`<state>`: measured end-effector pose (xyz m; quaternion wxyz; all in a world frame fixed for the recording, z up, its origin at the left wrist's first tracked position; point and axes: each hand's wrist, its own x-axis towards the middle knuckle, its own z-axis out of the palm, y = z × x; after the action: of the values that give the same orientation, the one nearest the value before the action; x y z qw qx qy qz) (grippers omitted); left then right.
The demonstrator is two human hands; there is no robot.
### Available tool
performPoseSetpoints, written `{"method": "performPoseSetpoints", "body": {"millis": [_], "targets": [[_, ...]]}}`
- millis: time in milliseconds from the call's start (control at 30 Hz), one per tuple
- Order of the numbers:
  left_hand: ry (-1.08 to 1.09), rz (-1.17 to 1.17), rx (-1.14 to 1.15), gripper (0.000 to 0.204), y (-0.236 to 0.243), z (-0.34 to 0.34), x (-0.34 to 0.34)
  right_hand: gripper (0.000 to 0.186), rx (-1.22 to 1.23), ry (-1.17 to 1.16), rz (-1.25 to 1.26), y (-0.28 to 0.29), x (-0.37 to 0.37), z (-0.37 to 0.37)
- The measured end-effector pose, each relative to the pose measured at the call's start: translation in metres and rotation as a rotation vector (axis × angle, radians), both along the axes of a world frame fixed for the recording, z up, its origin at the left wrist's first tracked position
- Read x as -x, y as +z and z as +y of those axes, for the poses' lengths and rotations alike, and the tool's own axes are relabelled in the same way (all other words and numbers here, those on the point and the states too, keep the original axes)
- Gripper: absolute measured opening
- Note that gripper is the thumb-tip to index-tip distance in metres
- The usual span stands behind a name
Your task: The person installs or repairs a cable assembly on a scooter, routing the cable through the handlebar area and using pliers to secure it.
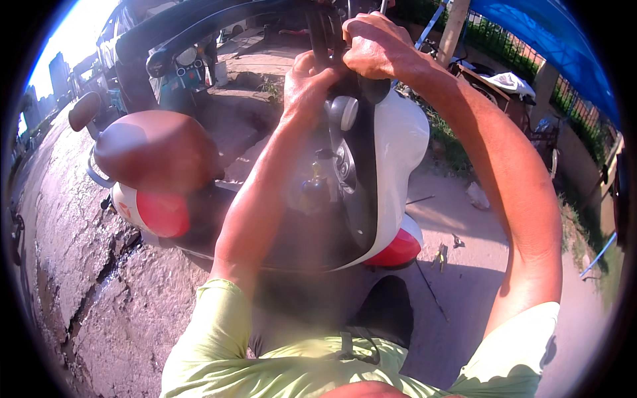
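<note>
An electric scooter stands crosswise before me, with a brown seat (156,149) at the left and a white front panel (401,132) at the right. Near its handlebar, a dark upright post (320,40) rises toward a dark overhead bar. My left hand (308,83) is closed at the foot of this post, its fingertips on a dark part. Just right of the post and slightly higher, my right hand (377,48) is curled into a fist-like grip. What lies inside its fingers is hidden. Below the hands are a round grey knob (343,113) and a black inner panel (344,166).
A round mirror (84,111) sticks out beyond the seat. Cracked, wet-looking ground (86,265) lies to the left. A thin dark rod (431,292) lies on the paving to the right. Behind stand a teal vehicle (189,76), a wooden post (453,30) and a blue canopy (557,40).
</note>
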<state>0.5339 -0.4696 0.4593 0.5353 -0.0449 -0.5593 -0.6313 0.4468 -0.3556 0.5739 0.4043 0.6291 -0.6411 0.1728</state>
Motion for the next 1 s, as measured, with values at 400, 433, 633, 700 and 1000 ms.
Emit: {"method": "performPoseSetpoints", "body": {"millis": [400, 433, 633, 700, 1000], "targets": [[0.027, 0.047, 0.05, 0.036, -0.009, -0.003, 0.005, 0.027, -0.082, -0.228, -0.089, 0.016, -0.019, 0.004], [0.038, 0.031, 0.039, 0.035, -0.009, -0.005, 0.004, 0.024, -0.14, -0.258, -0.075, 0.018, -0.021, 0.004], [-0.034, 0.04, 0.052, 0.035, -0.007, -0.001, 0.005, 0.031, -0.218, 0.074, -0.151, 0.017, 0.043, -0.018], [-0.008, 0.011, 0.066, 0.036, -0.01, -0.01, 0.001, 0.035, -0.229, 0.065, -0.154, 0.013, 0.027, -0.015], [0.047, -0.057, 0.144, 0.045, -0.016, -0.012, 0.003, 0.05, -0.236, 0.071, -0.151, 0.01, 0.025, -0.011]]}}
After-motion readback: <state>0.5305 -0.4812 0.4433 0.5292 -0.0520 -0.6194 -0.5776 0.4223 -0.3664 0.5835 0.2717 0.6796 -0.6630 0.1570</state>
